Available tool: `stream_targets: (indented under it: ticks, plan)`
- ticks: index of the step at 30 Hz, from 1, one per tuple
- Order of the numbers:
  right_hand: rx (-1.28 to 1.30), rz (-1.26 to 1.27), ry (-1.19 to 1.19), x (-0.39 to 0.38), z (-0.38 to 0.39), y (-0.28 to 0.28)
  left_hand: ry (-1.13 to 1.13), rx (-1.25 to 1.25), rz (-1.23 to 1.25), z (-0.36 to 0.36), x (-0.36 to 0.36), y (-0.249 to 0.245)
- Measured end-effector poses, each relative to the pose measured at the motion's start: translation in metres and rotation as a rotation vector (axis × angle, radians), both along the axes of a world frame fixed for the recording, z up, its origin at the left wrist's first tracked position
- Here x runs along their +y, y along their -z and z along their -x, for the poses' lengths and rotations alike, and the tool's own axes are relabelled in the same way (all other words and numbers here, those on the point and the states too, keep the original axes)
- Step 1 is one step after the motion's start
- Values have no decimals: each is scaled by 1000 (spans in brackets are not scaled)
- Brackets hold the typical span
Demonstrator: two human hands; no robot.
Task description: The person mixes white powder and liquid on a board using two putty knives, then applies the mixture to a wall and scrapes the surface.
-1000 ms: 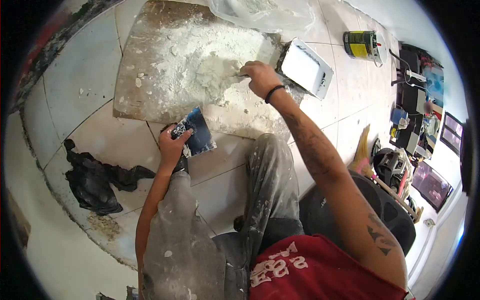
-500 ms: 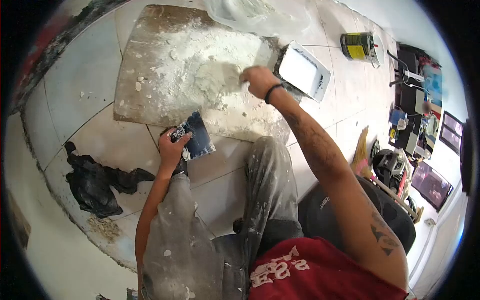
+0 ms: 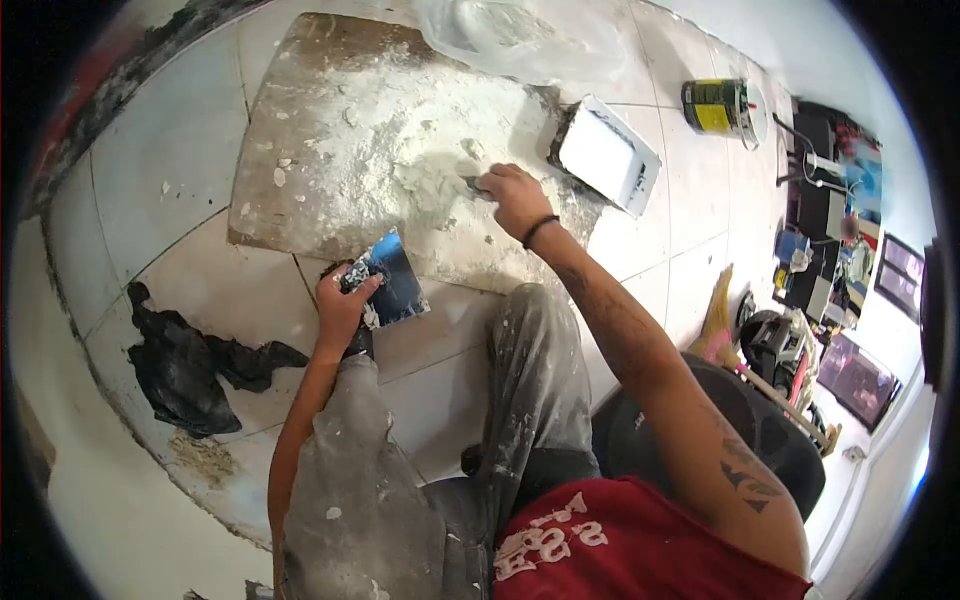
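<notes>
My left hand [image 3: 343,300] is wrapped around the spattered handle of a wide filling knife [image 3: 400,285], its broad bluish blade pointing right, just off the board's near edge. My right hand [image 3: 520,203] is closed over the board, gripping what looks like a small putty knife [image 3: 474,184]; most of it is hidden by the fingers. Its tip is at a mound of pale wet putty [image 3: 430,182]. White powder surrounds the putty on the worn wooden board [image 3: 265,205].
A white rectangular tray [image 3: 600,150] stands at the board's right edge. Behind the board lies a clear plastic bag [image 3: 530,40]. A black-and-yellow bucket [image 3: 714,106] is farther right. A black plastic bag [image 3: 185,365] lies on the left floor tiles; a broom [image 3: 718,320] is at right.
My right hand has moved slightly down and nearer to me, and the tool tip now shows at the putty. My left hand keeps hold of the filling knife, nearly still.
</notes>
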State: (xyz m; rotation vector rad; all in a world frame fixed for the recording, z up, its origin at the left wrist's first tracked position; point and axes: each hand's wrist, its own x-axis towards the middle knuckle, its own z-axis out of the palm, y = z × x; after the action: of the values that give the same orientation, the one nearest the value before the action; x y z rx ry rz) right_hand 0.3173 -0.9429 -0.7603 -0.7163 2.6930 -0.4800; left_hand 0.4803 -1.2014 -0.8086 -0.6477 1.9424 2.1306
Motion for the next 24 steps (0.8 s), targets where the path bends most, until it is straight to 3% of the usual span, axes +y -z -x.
stream_targets:
  ticks: [2, 6, 10, 14, 18, 22, 24]
  plan:
    - [-120, 25, 56, 15, 6, -3, 43, -11, 40, -2, -3, 1]
    - [-98, 56, 157, 21, 17, -36, 87, -31, 108, -2, -6, -1]
    - [297, 75, 195, 7, -11, -25, 51, -12, 83, -2, -2, 4]
    - [447, 57, 165, -3, -30, -13, 36, 7, 35, -2, -2, 6]
    - [303, 60, -67, -2, -47, 14, 38, 1, 43, -1, -2, -1]
    - [68, -14, -157, 17, -47, 11, 45, -22, 44, -3, -4, 10]
    - [-185, 4, -84, 20, -28, -8, 49, -18, 57, -3, -2, 9]
